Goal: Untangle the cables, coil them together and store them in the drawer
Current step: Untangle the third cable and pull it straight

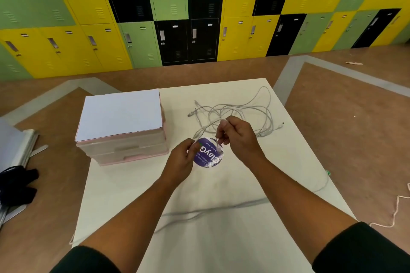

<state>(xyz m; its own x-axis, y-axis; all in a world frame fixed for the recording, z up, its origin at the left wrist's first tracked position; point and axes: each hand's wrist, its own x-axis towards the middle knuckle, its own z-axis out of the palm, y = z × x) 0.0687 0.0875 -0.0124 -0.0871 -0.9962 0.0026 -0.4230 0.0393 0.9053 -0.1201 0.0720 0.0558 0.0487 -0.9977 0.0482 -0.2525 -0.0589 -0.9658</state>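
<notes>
Both hands meet over the middle of the pale surface [221, 239], just above a round purple sticker [209, 157]. The right hand [238, 137] has its fingers [221, 127] pinched together on one strand of the white cables [239, 111], and the plug end hangs straight down from that pinch, its long axis near vertical, tip pointing at the sticker. The left hand [180, 159] is curled with its fingers [192, 146] closed, seemingly on a strand that runs up and away toward the tangle, though the contact itself is hard to make out. The rest of the cables lie beyond the fingers in a loose tangle of loops that spreads mostly side to side, with two connector ends pointing out to the left of the tangle and one small end lying apart to the right, close to the surface's right edge. Left of the fingers stands the pink drawer unit [124, 135], its drawer fronts facing the person and shut, its near corner close to the left hand. Toward the person from the fingers the surface is bare and roomy; the far edge lies just past the tangle.
</notes>
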